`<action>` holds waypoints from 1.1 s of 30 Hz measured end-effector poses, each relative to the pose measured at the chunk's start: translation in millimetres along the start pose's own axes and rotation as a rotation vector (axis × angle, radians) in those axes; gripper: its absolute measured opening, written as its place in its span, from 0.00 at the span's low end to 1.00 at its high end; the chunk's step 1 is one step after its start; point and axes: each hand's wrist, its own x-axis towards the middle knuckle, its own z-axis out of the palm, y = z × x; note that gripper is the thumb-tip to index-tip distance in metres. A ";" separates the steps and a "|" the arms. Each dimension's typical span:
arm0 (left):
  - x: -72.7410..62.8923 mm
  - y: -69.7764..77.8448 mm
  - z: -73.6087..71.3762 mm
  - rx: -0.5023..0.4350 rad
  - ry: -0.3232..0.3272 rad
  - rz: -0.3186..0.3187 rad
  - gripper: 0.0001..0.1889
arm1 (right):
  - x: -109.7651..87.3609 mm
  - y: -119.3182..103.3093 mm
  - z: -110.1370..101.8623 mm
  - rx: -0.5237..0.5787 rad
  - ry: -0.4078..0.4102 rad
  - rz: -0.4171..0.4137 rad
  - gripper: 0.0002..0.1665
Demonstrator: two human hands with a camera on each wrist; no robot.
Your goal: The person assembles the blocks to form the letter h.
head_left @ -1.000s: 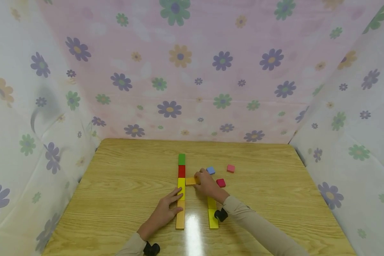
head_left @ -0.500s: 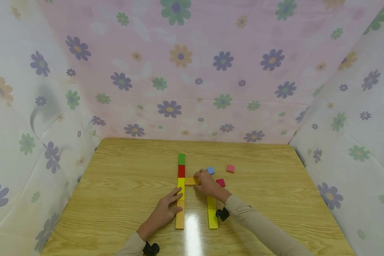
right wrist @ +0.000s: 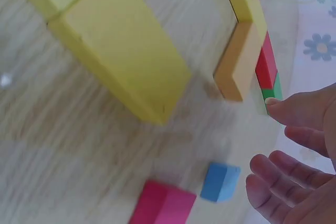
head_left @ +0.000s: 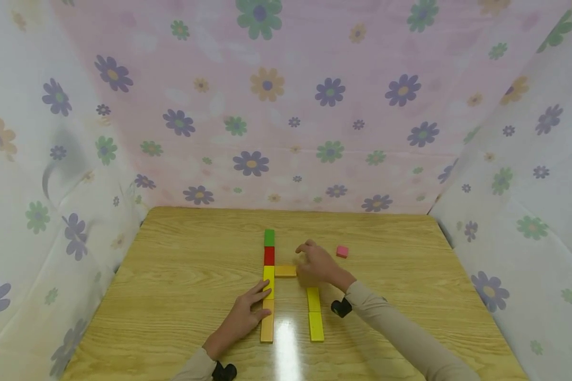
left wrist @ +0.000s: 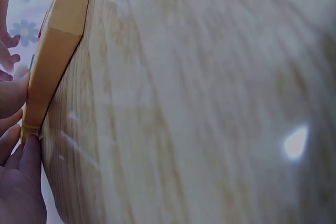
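Observation:
My left hand (head_left: 240, 317) rests its fingers on the yellow block (head_left: 269, 274) and its thumb on the long orange block (head_left: 267, 332) of the left row. That row continues away through a red block (head_left: 269, 256) to a green block (head_left: 269, 238). A short orange block (head_left: 285, 271) lies crosswise, its left end at the yellow block. Just right of it hovers my right hand (head_left: 317, 266), fingers loosely bent, holding nothing. In the right wrist view, a blue block (right wrist: 219, 182) and a crimson block (right wrist: 161, 203) lie beneath it; it hides both in the head view.
Two yellow blocks, one farther (head_left: 313, 300) and one nearer (head_left: 316, 327), form a second row on the right. A pink block (head_left: 342, 252) lies beyond the right hand. Flowered cloth (head_left: 286, 143) encloses the wooden table (head_left: 195, 254) at back and sides.
My right hand has let go of the short crosswise orange block and lifted up and slightly right. That block stays beside the left row. The left hand has kept its place.

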 end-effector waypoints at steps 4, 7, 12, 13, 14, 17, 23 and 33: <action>-0.8 -0.1 0.7 -0.006 -0.002 -0.002 0.27 | 0.7 10.8 -5.6 -0.030 0.006 0.012 0.20; -0.4 0.2 0.7 -0.004 0.004 0.001 0.28 | 1.1 17.6 -9.4 -0.046 0.014 0.024 0.20; 0.3 2.1 -0.7 0.002 0.007 0.007 0.27 | 0.5 27.1 -12.4 -0.034 0.018 0.019 0.19; 0.2 2.4 -0.8 0.005 0.008 0.009 0.27 | 0.7 29.4 -12.2 -0.035 0.016 0.014 0.19; 0.3 2.3 -0.8 0.006 0.008 0.012 0.27 | 0.7 31.8 -12.0 -0.032 0.010 0.011 0.20; 0.6 1.8 -0.7 0.006 0.005 0.011 0.27 | 0.5 38.9 -11.0 -0.022 -0.006 0.011 0.21; 0.6 1.7 -0.6 0.006 -0.004 0.007 0.27 | 0.6 50.0 -6.7 -0.008 -0.014 0.029 0.21; 0.4 2.4 -0.7 0.006 0.002 -0.001 0.27 | 1.9 54.4 -5.3 0.078 0.010 0.031 0.20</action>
